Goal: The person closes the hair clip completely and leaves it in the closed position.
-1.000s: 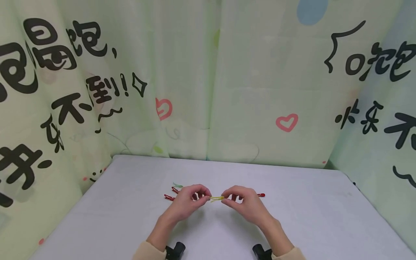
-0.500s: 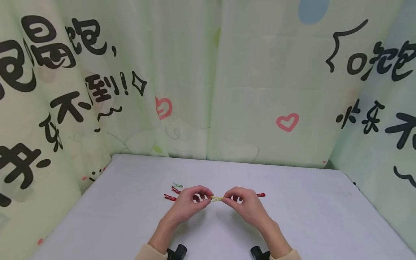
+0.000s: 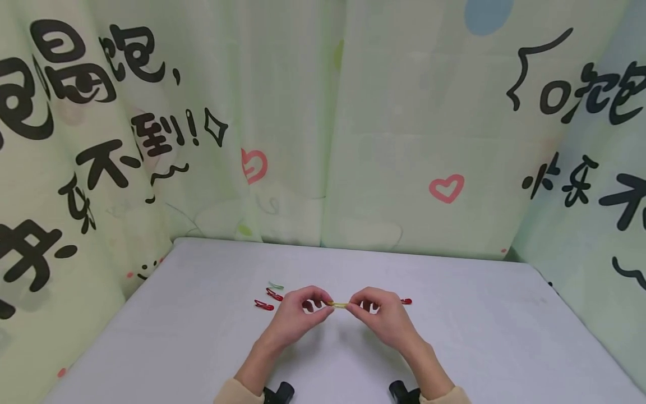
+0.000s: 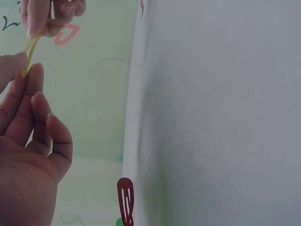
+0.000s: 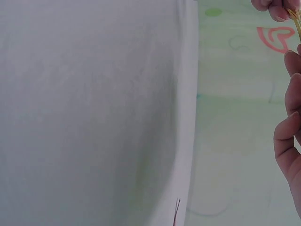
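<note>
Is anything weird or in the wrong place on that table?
Nothing looks spilled. One red clip looks a bit odd: it lies off by itself near the right hand, while two other red clips and a green clip lie near the left hand. It may be meant to lie there.

a slim yellow clip (image 3: 340, 305) is pinched at both ends

At the bottom of the frame, left of centre, a beige sleeve (image 3: 238, 393) is covering the left forearm and ending in a plain edge; a matching beige sleeve (image 3: 447, 396) is covering the right forearm, right of centre. Beside each edge, inward, a black device is showing a stubby, rounded cylinder: the left device (image 3: 284, 391), the right device (image 3: 399, 390). Left hand (image 3: 301, 308) and right hand (image 3: 382, 311) are showing bare.
</note>
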The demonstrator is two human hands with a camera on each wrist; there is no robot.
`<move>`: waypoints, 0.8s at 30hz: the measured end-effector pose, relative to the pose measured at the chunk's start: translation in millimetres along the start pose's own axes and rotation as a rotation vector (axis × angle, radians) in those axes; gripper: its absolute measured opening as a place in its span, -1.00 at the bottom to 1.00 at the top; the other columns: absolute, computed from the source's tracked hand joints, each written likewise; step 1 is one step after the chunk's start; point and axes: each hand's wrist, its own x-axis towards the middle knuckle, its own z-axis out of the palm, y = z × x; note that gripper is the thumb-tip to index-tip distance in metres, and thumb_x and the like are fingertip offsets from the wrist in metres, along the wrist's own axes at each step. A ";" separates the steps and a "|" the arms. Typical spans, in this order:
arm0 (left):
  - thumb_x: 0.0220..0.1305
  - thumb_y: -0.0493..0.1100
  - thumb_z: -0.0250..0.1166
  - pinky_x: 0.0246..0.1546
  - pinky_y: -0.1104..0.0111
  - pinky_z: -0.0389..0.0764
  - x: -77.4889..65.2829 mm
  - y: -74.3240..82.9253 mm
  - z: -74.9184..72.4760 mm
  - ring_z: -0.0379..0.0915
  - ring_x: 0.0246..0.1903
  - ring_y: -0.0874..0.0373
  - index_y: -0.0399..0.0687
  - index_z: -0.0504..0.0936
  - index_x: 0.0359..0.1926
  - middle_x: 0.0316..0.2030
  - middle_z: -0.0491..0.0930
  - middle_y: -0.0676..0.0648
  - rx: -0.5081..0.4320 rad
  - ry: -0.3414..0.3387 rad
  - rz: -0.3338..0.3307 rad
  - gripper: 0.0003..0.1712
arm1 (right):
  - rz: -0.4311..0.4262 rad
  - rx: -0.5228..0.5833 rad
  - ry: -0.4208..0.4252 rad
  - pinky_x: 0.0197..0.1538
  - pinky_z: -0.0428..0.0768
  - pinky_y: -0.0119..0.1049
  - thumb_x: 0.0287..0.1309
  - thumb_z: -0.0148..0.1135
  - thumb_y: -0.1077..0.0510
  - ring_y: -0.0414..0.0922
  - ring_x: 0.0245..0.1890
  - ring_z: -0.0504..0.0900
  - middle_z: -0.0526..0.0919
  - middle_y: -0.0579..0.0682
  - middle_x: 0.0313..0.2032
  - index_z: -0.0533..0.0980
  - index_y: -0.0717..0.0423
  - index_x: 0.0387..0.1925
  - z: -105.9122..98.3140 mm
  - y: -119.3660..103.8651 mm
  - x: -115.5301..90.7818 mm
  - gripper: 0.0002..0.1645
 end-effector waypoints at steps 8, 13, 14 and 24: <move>0.23 -0.26 0.45 -0.33 0.38 0.51 2.8 -2.4 -0.2 0.49 -0.36 0.16 -0.09 0.74 -0.27 -0.39 0.66 0.08 -0.059 0.010 -0.016 -0.95 | -0.007 0.003 0.013 -0.42 0.45 -0.35 0.07 0.50 0.32 -0.25 -0.49 0.45 0.60 -0.35 -0.49 0.68 -0.09 -0.42 2.1 -1.2 0.3 -0.78; 0.20 -0.29 0.47 -0.38 0.41 0.51 4.8 -5.2 0.6 0.50 -0.36 0.14 -0.16 0.75 -0.29 -0.38 0.68 0.01 -0.105 0.024 -0.034 -0.93 | 0.003 0.005 0.026 -0.42 0.46 -0.37 0.06 0.49 0.34 -0.25 -0.50 0.46 0.60 -0.35 -0.51 0.68 -0.05 -0.44 3.8 -3.8 0.7 -0.79; 0.20 -0.29 0.47 -0.37 0.41 0.52 5.0 -5.2 0.8 0.51 -0.36 0.14 -0.16 0.75 -0.29 -0.38 0.68 0.01 -0.105 0.032 -0.034 -0.93 | 0.006 0.002 0.031 -0.43 0.47 -0.37 0.06 0.49 0.34 -0.25 -0.50 0.46 0.60 -0.35 -0.51 0.68 -0.04 -0.44 4.2 -4.3 0.7 -0.79; 0.20 -0.28 0.47 -0.34 0.37 0.57 4.7 -3.6 5.2 0.54 -0.32 0.11 -0.11 0.76 -0.30 -0.39 0.68 0.06 -0.066 0.099 -0.039 -0.95 | -0.003 -0.012 0.080 -0.44 0.48 -0.38 0.04 0.48 0.38 -0.27 -0.51 0.46 0.58 -0.34 -0.53 0.67 -0.01 -0.47 8.4 -6.5 -0.2 -0.77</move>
